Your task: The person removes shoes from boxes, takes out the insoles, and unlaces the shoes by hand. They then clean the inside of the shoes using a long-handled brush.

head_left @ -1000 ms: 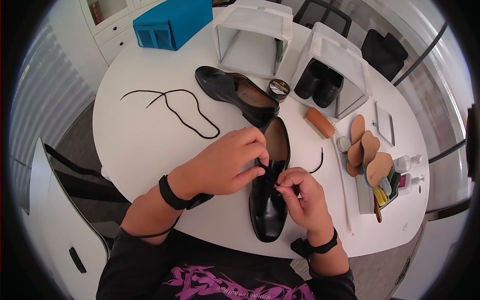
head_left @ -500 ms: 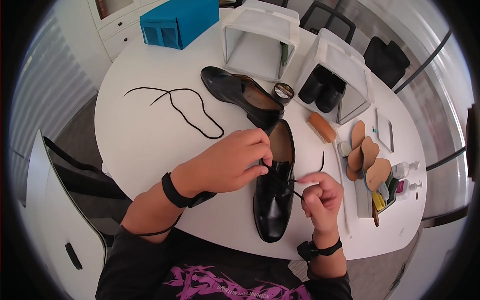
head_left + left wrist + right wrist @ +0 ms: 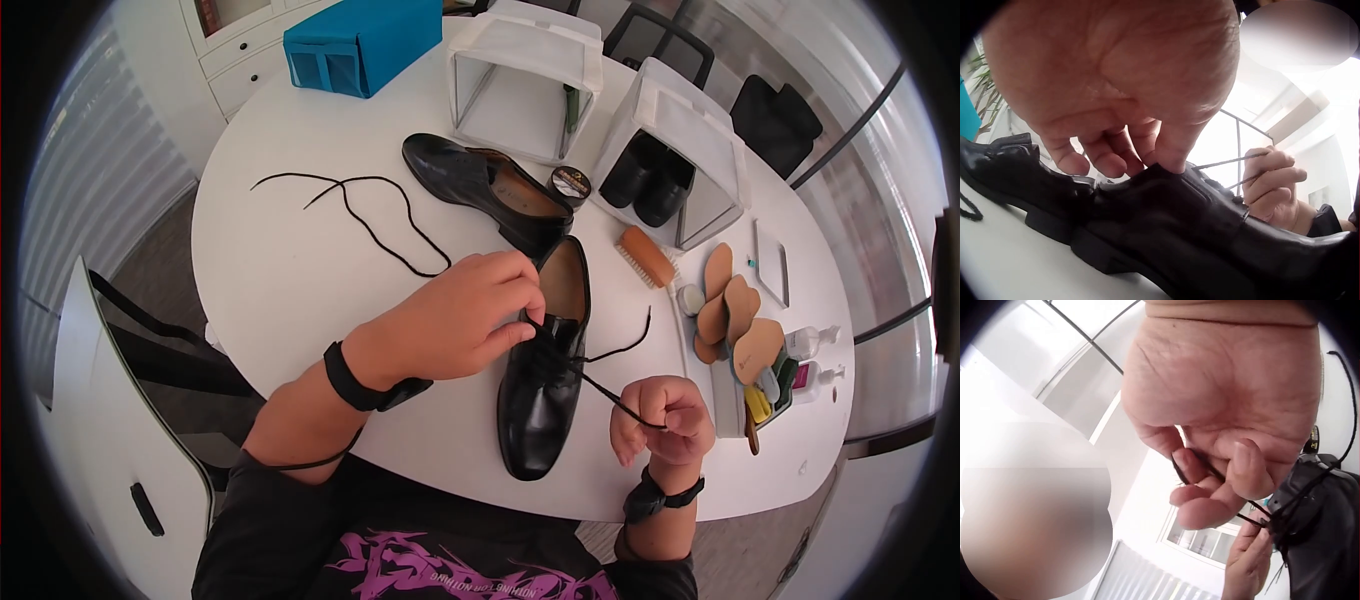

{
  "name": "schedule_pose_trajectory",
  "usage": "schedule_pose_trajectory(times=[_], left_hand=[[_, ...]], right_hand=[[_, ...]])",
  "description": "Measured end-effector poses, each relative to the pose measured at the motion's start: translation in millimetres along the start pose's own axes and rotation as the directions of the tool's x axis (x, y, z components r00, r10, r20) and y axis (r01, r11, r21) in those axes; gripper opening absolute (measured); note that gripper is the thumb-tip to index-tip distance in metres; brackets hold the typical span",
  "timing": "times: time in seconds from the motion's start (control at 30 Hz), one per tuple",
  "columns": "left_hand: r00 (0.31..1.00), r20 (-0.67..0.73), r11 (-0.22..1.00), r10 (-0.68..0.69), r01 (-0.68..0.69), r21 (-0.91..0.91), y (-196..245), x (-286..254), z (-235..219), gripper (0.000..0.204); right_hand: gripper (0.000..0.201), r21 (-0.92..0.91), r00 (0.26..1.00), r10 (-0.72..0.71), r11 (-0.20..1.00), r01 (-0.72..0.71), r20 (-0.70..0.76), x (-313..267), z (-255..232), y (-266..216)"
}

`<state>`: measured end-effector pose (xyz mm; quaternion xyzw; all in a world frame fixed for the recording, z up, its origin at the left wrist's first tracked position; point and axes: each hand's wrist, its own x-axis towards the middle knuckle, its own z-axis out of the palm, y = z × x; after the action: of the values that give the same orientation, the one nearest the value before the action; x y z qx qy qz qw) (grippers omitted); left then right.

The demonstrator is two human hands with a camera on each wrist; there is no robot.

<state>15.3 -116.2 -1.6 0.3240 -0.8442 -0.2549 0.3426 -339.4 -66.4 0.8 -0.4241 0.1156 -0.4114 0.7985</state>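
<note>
A black leather dress shoe (image 3: 535,425) lies before me, toe toward my body. My left hand (image 3: 455,315) pinches the shoe's upper by its opening; in the left wrist view the thumb presses outside and the fingers reach over the edge. To the right of the shoe, my right hand (image 3: 668,420) grips a black shoelace (image 3: 610,394), drawn taut from the lacing. The lace is wrapped by the curled fingers in the right wrist view. Another lace end (image 3: 640,335) trails over the table on the right. A second black shoe (image 3: 470,185) sits behind, without a visible lace.
A loose black lace (image 3: 375,240) lies at left on the white table (image 3: 290,270). Behind stand a polish tin (image 3: 570,183), two white boxes, one holding black shoes (image 3: 655,185), and a blue box (image 3: 370,45). At right are a brush (image 3: 645,257), insoles (image 3: 740,310) and bottles.
My right hand has moved from the lacing out to the right and toward my body, drawing the lace into a long straight line. The left hand has stayed at the shoe.
</note>
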Motion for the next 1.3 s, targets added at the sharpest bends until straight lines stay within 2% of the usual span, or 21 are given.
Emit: schedule_pose_trajectory(times=[0.07, 0.1, 0.17, 0.27, 0.33, 0.4, 0.43, 0.53, 0.6, 0.63, 0.67, 0.7, 0.77, 0.8, 0.87, 0.93, 1.0, 1.03, 1.13, 1.2, 1.3], left_hand=[[1.000, 0.011, 1.000, 0.005, -0.005, 0.011, 3, 0, 1, 0.016], [1.000, 0.013, 1.000, 0.010, -0.011, 0.022, 3, 0, 3, 0.016], [1.000, 0.009, 1.000, 0.011, -0.011, 0.000, 2, 1, 3, 0.016], [1.000, 0.017, 0.999, -0.003, 0.004, -0.045, 1, 0, 5, 0.016], [1.000, 0.027, 0.997, -0.007, 0.009, -0.072, 1, 1, 4, 0.015], [0.999, 0.047, 0.999, -0.019, 0.020, -0.026, 3, 2, 4, 0.015], [0.999, 0.047, 0.999, -0.019, 0.020, -0.028, 2, 2, 5, 0.015], [0.999, 0.049, 1.000, -0.020, 0.021, -0.017, 4, 1, 6, 0.014], [0.992, 0.065, 0.980, -0.110, 0.119, -0.158, 4, 0, 5, 0.013], [0.992, 0.071, 0.981, -0.105, 0.116, -0.158, 5, 1, 5, 0.013], [0.991, 0.071, 0.979, -0.109, 0.120, -0.167, 6, 1, 5, 0.014], [0.991, 0.069, 0.977, -0.115, 0.126, -0.175, 6, 2, 6, 0.014], [0.997, 0.039, 0.987, -0.066, 0.071, -0.146, 4, 3, 8, 0.017], [1.000, 0.011, 0.993, -0.017, 0.018, -0.117, 3, 3, 8, 0.020], [1.000, -0.001, 0.994, -0.004, 0.004, -0.109, 8, 5, 7, 0.022], [1.000, -0.017, 0.995, 0.012, -0.013, -0.101, 12, 6, 6, 0.025], [0.993, 0.005, 0.991, 0.119, -0.119, -0.054, 13, 5, 6, 0.027], [0.993, 0.008, 0.991, 0.119, -0.118, -0.055, 13, 5, 8, 0.027], [0.990, -0.018, 0.989, 0.141, -0.141, -0.039, 12, 6, 14, 0.025], [0.986, 0.000, 0.985, 0.169, -0.169, -0.026, 9, 5, 14, 0.023], [0.977, -0.001, 0.977, 0.212, -0.212, 0.026, 9, 8, 14, 0.020]], right_hand=[[0.041, -0.042, 1.000, -0.022, 0.999, 0.023, 0.017, 2, -2, 1], [0.041, -0.242, 0.999, -0.006, 0.970, -0.007, -0.051, 1, -4, 1], [0.045, -0.579, 0.939, 0.051, 0.775, -0.253, -0.341, 5, 11, 2], [0.046, -0.691, 0.921, 0.097, 0.633, -0.350, -0.378, 13, 23, 6], [0.047, -0.685, 0.951, 0.082, 0.676, -0.273, -0.298, 7, 22, 4], [0.050, -0.277, 0.998, -0.004, 0.961, 0.020, 0.059, -5, 21, -9], [0.054, -0.119, 0.988, -0.044, 0.991, 0.062, 0.148, -7, 16, -8], [0.059, -0.080, 0.990, -0.140, 0.987, 0.139, -0.009, -6, 17, -3], [0.053, -0.081, 0.980, -0.198, 0.976, 0.200, 0.032, 0, 0, 0], [0.043, 0.021, 0.961, -0.224, 0.973, 0.230, -0.163, 7, 4, -5], [0.039, 0.116, 0.910, -0.221, 0.954, 0.277, -0.351, 14, 6, -8], [0.039, 0.114, 0.909, -0.224, 0.953, 0.279, -0.353, 22, 7, -7], [0.036, -0.303, 0.535, -0.237, 0.952, -0.037, -0.811, 36, 8, -1], [0.036, -0.302, 0.533, -0.238, 0.953, -0.034, -0.812, 37, 5, 5], [0.049, -0.656, 0.533, -0.496, 0.738, -0.158, -0.686, 38, 3, 14], [0.040, -0.660, 0.559, -0.441, 0.697, -0.279, -0.702, 27, 2, 8], [0.033, -0.960, 0.711, -0.684, -0.056, -0.274, -0.163, 23, -20, 22], [0.024, -0.957, 0.691, -0.673, 0.093, -0.275, -0.264, 30, 4, 20], [0.019, -0.992, 0.814, -0.566, 0.049, -0.119, -0.126, 30, 6, 24], [0.031, -0.989, 0.882, -0.467, 0.145, 0.012, -0.058, 35, 4, 29], [0.040, -0.990, 0.917, -0.398, 0.113, 0.086, 0.034, 42, 8, 36]])
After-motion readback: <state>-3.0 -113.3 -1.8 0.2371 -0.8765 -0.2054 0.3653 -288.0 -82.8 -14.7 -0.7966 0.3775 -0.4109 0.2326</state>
